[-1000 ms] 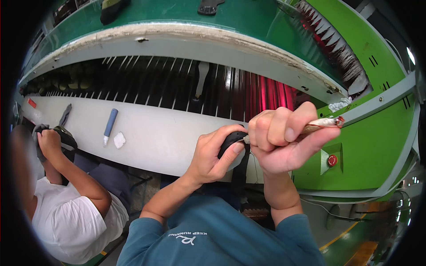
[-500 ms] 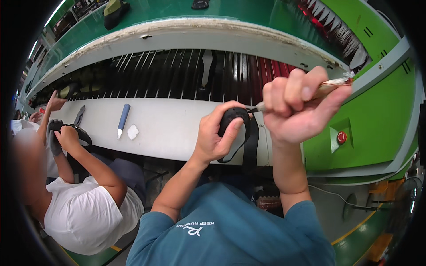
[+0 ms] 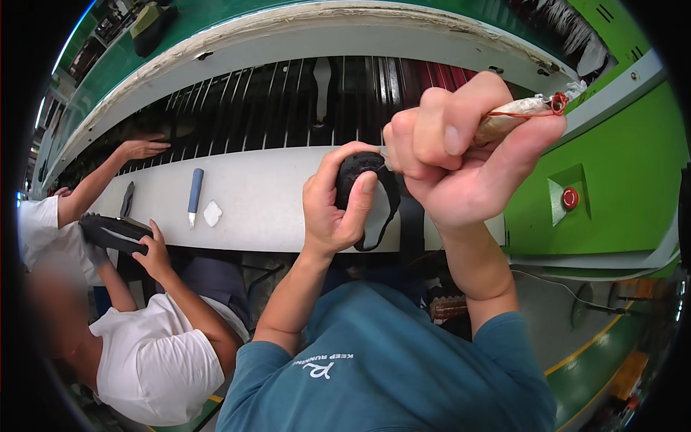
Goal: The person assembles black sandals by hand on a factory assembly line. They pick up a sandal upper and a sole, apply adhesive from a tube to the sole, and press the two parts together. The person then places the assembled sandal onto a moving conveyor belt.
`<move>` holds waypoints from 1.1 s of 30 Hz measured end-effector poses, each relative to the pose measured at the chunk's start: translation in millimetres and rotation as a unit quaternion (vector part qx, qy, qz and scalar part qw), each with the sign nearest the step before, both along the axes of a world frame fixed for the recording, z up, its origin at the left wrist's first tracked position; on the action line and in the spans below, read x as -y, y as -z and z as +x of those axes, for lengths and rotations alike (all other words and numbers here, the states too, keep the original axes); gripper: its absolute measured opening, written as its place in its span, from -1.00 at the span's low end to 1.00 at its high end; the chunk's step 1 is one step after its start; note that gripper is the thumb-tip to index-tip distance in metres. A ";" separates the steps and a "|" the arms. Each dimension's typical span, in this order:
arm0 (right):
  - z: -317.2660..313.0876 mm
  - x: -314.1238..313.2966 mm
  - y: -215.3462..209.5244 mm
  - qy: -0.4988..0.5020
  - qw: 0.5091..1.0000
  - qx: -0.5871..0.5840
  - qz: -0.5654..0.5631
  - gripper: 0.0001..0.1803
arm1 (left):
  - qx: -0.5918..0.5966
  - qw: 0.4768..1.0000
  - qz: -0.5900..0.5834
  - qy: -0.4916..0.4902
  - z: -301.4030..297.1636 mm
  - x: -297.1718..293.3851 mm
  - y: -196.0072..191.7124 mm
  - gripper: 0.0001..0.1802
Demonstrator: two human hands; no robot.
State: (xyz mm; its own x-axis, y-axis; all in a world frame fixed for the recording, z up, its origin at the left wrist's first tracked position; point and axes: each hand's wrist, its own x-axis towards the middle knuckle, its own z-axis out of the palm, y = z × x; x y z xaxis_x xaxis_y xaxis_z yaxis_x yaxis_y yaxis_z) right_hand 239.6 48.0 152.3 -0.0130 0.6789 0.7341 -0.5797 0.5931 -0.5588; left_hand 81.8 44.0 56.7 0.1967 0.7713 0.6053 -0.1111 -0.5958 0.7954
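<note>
My left hand (image 3: 332,205) is wrapped round one end of a black shoe (image 3: 378,216), thumb on the near side and fingers over the top. The shoe is tilted up, showing a grey inner or side area. My right hand (image 3: 457,162) is closed round the handle of an awl (image 3: 500,121), a pale, worn grip with reddish thread or wire at its rear end. The awl's front end points left at the shoe's edge; my fingers mostly hide its tip. A dark strap (image 3: 412,225) hangs just right of the shoe, below my right hand.
A white ledge (image 3: 273,187) runs before a roller conveyor (image 3: 252,101) carrying a sole-shaped piece (image 3: 321,90). A blue-handled knife (image 3: 195,196) and white lump (image 3: 212,213) lie left. A co-worker holds a black shoe (image 3: 119,234). A red stop button (image 3: 570,199) sits on the green machine.
My left hand has turned the shoe so more of its grey area shows. My right hand has moved closer, covering the awl's tip. The co-worker's shoe has turned; another person's hand reaches over the conveyor.
</note>
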 end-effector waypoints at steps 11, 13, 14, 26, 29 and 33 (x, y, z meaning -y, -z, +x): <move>-20.9 -8.6 3.0 0.142 0.989 0.033 -0.016 -0.27 | -0.014 0.999 0.022 -0.030 7.3 -10.6 9.7 -0.63; -21.4 -8.7 -3.9 0.166 0.984 0.061 -0.034 -0.26 | -0.014 0.999 0.020 -0.030 5.8 -12.0 9.6 -0.63; -16.7 -8.9 -2.8 0.158 0.985 0.054 -0.035 -0.27 | -0.004 0.999 0.027 -0.034 7.9 -11.4 8.4 -0.63; 154.1 49.5 140.0 0.532 0.724 0.366 -0.242 -0.29 | 0.093 0.993 0.033 0.058 16.6 -11.6 11.7 -0.68; 196.9 91.7 221.6 0.574 0.490 0.606 -0.252 -0.59 | 0.104 0.993 0.031 0.056 15.0 -13.8 12.8 -0.70; 194.5 107.3 232.0 0.607 0.419 0.654 -0.169 -0.47 | 0.101 0.993 0.037 0.049 12.8 -13.2 13.6 -0.69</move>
